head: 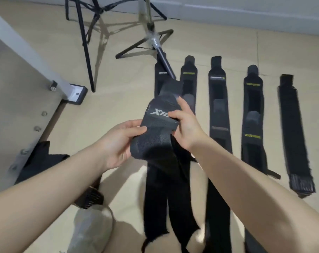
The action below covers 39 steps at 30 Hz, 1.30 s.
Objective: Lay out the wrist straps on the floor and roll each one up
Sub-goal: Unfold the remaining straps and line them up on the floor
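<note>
Right, surroundings first: tripod (151, 39) stands at top centre on the floor (118, 99), one leg running down over the top of the leftmost laid strap (159, 77); a second black stand (85, 42) sits to its left. White table leg with a black foot (76, 94) at left, dark cloth (40, 159) heaped against the panel below it, wall skirting along the top. Four more straps lie flat to the right, side by side, apart from each other: strap 2 (189, 77), strap 3 (218, 106), strap 4 (252, 115), strap 5 (294, 134). All have long axes running away from the camera, near-parallel, fanning slightly. Held strap (155, 136) is above the floor at frame centre, in front of the lower parts of the two left straps, hiding them. Its printed end points up and away; its free length hangs down toward the camera as two dark tails, axis roughly vertical in frame. Left hand (118, 141) is cupped under the folded section, fingers curled round it, thumb on top. Right hand (184, 125) pinches the logo end, thumb on the print, fingers curled behind. Motion blur on the tails, lower ends unclear.
</note>
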{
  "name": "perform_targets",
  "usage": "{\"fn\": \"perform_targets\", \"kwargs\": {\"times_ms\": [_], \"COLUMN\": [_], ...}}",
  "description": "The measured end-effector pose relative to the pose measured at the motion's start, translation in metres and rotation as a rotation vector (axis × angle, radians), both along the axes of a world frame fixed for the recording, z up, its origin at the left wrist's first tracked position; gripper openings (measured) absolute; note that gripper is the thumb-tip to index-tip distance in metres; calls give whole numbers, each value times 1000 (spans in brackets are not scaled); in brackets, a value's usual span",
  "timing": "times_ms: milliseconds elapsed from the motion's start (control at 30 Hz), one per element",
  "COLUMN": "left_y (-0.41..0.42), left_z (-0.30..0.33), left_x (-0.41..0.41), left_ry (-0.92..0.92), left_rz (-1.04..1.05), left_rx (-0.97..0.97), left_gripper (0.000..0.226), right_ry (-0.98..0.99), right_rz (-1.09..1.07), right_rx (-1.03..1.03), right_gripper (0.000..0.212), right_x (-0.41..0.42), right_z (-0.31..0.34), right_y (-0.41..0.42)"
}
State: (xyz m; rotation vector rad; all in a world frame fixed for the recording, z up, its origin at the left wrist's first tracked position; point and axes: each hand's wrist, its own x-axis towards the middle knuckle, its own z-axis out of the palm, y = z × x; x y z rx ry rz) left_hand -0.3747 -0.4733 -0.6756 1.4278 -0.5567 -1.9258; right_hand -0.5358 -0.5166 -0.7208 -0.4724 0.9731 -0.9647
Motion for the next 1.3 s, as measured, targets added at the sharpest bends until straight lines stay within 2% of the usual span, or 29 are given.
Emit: {"fn": "perform_targets", "kwargs": {"times_ms": [133, 267, 333, 400, 500, 600, 667, 733, 800, 867, 967, 1000, 1033, 1100, 1133, 1233, 1300], "left_y": [-46, -119, -157, -182, -181, -155, -149, -152, -162, -174, -203, -213, -222, -240, -248, -262, -259], "left_z": [-12, -27, -46, -78, -142, -190, -210, -219, -221, -218, -215, -214, -212, -209, -210, -213, -220], "left_x": [58, 96, 109, 118, 130, 132, 131, 129, 125, 121, 119, 117, 115, 111, 109, 106, 108], "left_ry": [-12, -105, -165, -336, -596, -594, -560, -648, -754, -881, -1050, -1090, -1141, -1256, -1298, -1362, -1334], "left_rz": [14, 21, 77, -10, -160, -310, -344, -406, -460, -463, -394, -413, -486, -707, -811, -1132, -1230], "left_rx": [-12, -147, -209, -215, -136, -289, -394, -445, -464, -532, -788, -869, -925, -905, -863, -691, -615], "left_gripper": [27, 26, 47, 72, 72, 52, 47, 51, 53, 54, 55, 56, 61, 76, 82, 84, 84], "right_ry": [203, 247, 270, 399, 762, 978, 1071, 1144, 1064, 983, 1058, 1011, 876, 564, 489, 597, 691], "right_rz": [14, -78, -140, -168, 48, 296, 352, 346, 316, 356, 483, 457, 416, 341, 322, 329, 322], "right_rx": [-88, -103, 8, 153, 274, 231, 118, 53, -16, 3, 63, 118, 213, 416, 484, 559, 551], "right_gripper": [36, 50, 57, 57, 61, 39, 41, 43, 44, 32, 7, 10, 13, 20, 22, 18, 13], "right_x": [62, 108, 120, 122, 119, 120, 127, 140, 156, 173, 178, 174, 169, 157, 152, 142, 140], "right_z": [-10, -14, -23, -50, -102, -136, -148, -148, -142, -138, -139, -140, -140, -141, -141, -152, -161], "right_y": [-42, -118, -156, -172, -143, -86, -66, -59, -61, -63, -70, -72, -74, -74, -72, -60, -52]}}
